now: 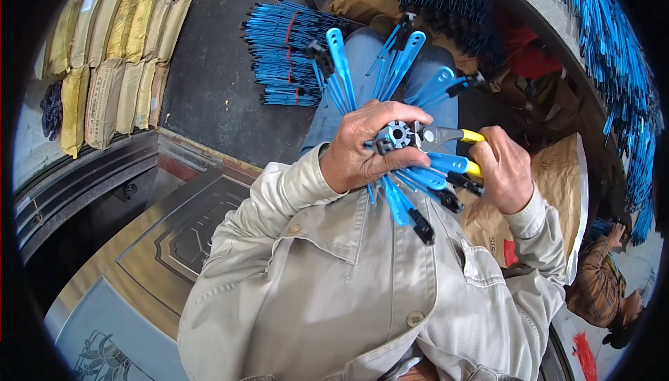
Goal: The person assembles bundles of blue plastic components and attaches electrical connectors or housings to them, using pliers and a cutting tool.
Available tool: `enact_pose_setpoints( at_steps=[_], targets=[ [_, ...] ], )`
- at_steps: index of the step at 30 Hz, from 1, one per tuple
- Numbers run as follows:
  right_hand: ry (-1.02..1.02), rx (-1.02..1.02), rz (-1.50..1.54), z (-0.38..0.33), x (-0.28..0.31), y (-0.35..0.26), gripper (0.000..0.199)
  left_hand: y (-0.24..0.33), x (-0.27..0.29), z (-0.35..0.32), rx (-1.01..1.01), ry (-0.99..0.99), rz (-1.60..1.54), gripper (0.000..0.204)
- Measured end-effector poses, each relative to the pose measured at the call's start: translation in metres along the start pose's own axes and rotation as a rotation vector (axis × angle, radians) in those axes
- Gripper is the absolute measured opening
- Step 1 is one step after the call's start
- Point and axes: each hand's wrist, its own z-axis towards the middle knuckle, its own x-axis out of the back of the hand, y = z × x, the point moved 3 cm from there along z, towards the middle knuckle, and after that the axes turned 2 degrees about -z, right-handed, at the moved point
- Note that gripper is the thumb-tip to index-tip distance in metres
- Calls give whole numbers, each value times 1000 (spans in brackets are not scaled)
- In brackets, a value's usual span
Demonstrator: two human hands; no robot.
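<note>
My left hand (348, 145) is closed round a piece with a round slotted hub (398, 133), held above my lap. Several flat blue arms (339, 64) fan out from it in all directions, with black tips or fittings at their ends. In my right hand (507, 170) is a pair of pliers with yellow handles (474, 136), the fingers wrapped round the grips. The metal head of the pliers (435, 135) meets the right side of the hub, between my left thumb and forefinger. Whether the jaws are biting on anything is too small to tell.
Bundles of blue rods (282, 53) tied with red bands lie on the dark floor ahead. More rods (603, 40) cover a surface at far right. Stacked yellow-tan sacks (111, 29) stand far left, beside a panelled door (188, 235). A co-worker in a checked sleeve (598, 280) is at right.
</note>
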Motion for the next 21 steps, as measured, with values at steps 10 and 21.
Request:
enact_pose_setpoints(
  at_steps=[10,21],
  targets=[
    [-610,-250,790,19,44,18,27,-13,8,2,64,-253,-305,43],
    [-668,-90,732,31,58,22,28,-12,8,12,88,-440,-347,42]
  ],
)
